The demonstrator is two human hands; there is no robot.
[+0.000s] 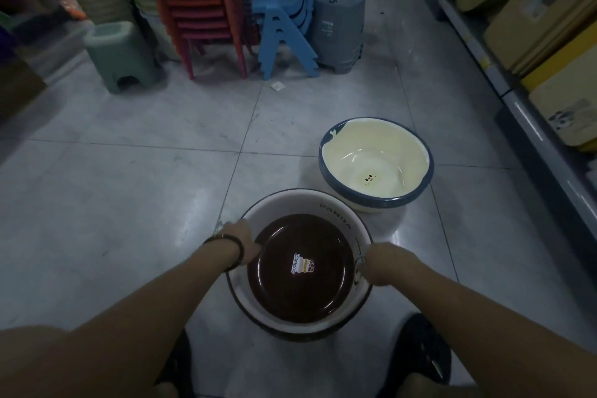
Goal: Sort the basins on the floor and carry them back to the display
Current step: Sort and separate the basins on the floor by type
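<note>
White basin point(277, 205): round, dark-edged rim, near the bottom of the view between the person's forearms; inner wall printed "PANDA" in dark capitals, with a partly hidden dark drawing by the right rim. Whether it rests on the tiles or is raised cannot be told.
Brown basin point(303, 297): glossy dark brown, nested inside the white basin.
Sticker point(303, 263): small white label at the centre of the brown basin's bottom, reading "Bamboo" beside a small drawing.
Left hand point(242, 242): fingers curled over the white basin's left rim, gripping it; dark bracelet point(233, 241) at the wrist.
Right hand point(384, 263): closed round the white basin's right rim, gripping it.
Cream basin point(374, 152): pale yellow inside, blue rim, on the floor point(129, 187) just beyond and to the right of the white basin; several blue rims show stacked below the top one.
Face print point(368, 177): tiny smiling face on the cream basin's bottom.
Red stools point(197, 3): tall stack at the far end of the aisle.
Blue chairs point(284, 26): stacked just right of the red stools.
Grey stools point(336, 29): stack right of the blue chairs; their label is too blurred to read.
Green stool point(121, 52): single, left of the red stools.
Shelf point(529, 129): along the right edge, holding yellow boxes point(565, 113) with a panda picture; their text is illegible.
</note>
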